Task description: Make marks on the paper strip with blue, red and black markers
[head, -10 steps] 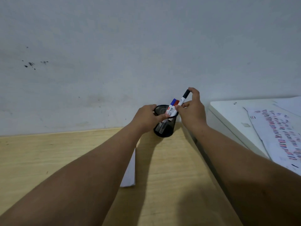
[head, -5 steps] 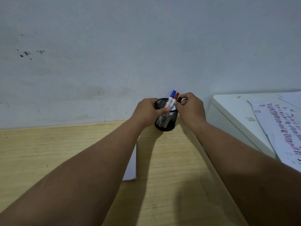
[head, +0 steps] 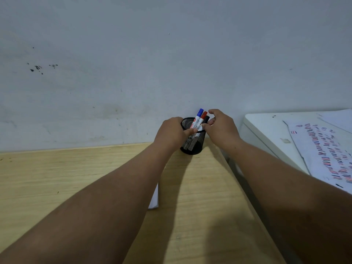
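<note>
A black mesh pen cup (head: 192, 145) stands on the wooden table (head: 200, 206) by the wall. Three markers stand in it: blue cap (head: 200, 112), red cap (head: 204, 115) and black cap (head: 207, 118). My left hand (head: 172, 133) grips the cup's left rim and side. My right hand (head: 221, 126) hovers just right of the markers, fingers spread, fingertips close to the black marker but holding nothing. A white paper strip (head: 154, 200) lies on the table, mostly hidden under my left forearm.
A white cabinet top (head: 266, 130) stands to the right, slightly higher than the table, with a gap between them. On it lies a sheet (head: 323, 149) covered in blue, red and black marks. A grey wall (head: 133, 73) closes the back.
My right hand lowered the black marker into the cup beside the blue and red ones, then let go and opened. My left hand kept hold of the cup.
</note>
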